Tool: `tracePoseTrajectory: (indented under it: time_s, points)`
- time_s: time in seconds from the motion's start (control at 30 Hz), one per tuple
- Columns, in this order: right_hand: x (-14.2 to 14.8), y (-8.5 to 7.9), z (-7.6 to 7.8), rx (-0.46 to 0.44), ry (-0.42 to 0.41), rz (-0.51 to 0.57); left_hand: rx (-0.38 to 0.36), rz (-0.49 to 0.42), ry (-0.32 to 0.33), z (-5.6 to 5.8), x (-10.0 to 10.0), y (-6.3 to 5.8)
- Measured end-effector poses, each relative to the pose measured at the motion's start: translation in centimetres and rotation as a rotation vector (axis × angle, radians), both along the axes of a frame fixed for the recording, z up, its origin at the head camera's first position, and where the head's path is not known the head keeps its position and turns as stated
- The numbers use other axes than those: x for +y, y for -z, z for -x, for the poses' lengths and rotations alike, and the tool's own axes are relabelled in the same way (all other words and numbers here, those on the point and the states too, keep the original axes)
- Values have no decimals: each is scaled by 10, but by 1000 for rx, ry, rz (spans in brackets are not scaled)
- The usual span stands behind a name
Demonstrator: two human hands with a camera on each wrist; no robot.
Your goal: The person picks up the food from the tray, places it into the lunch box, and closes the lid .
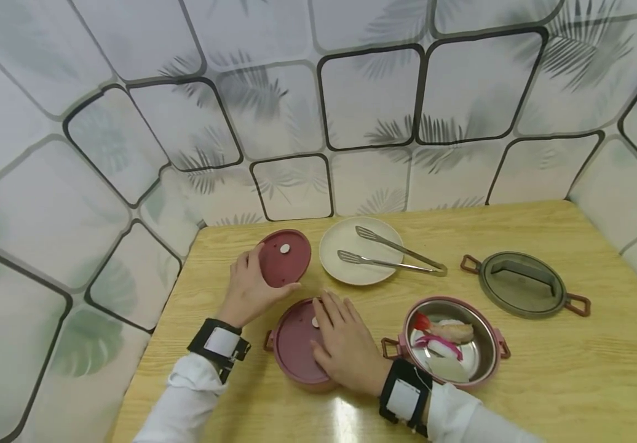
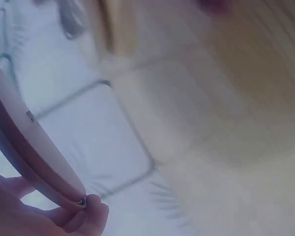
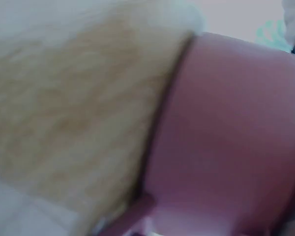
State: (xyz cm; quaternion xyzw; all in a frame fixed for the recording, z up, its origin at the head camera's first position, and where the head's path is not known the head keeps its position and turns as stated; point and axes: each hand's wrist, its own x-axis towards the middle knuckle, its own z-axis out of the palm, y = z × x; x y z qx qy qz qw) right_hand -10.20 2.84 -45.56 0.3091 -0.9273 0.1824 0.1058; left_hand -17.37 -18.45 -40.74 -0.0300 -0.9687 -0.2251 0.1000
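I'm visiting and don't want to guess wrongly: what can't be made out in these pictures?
Head view: inside of the pot, under its maroon lid.
Head view: any handle on the pot's right, behind the right grip.
Left wrist view: rest of the held lid, cut off by the left edge.
Right wrist view: tabletop grain, smeared by blur.

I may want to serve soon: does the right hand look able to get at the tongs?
Probably yes: the right hand rests on the lidded pot with fingers extended, apparently gripping nothing, and the joined end of the tongs juts past the plate, with only table seen between.
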Motion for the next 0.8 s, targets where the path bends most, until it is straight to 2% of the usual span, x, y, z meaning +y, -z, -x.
tracePoseTrajectory:
  time_s: [0.13, 0.33, 0.43, 0.5, 0.63, 0.73, 0.8]
  points:
    - [11, -8, 0, -109, -11, 99, 45, -12, 70, -10, 21, -11]
    - [47, -32, -1, -326, 47, 379, 95, -15, 185, -27, 45, -21]
    - [67, -48, 3, -353, 62, 472, 112, -11, 260, -35, 55, -24]
    - [81, -56, 6, -337, 56, 483, 112, -2, 307, -40, 62, -25]
    - [104, -66, 7, -338, 4, 427, 135, 27, 399, -47, 75, -23]
    - [117, -68, 3, -339, -48, 362, 189, 62, 468, -53, 86, -20]
    - [124, -68, 0, -300, -75, 309, 227, 83, 512, -58, 94, -19]
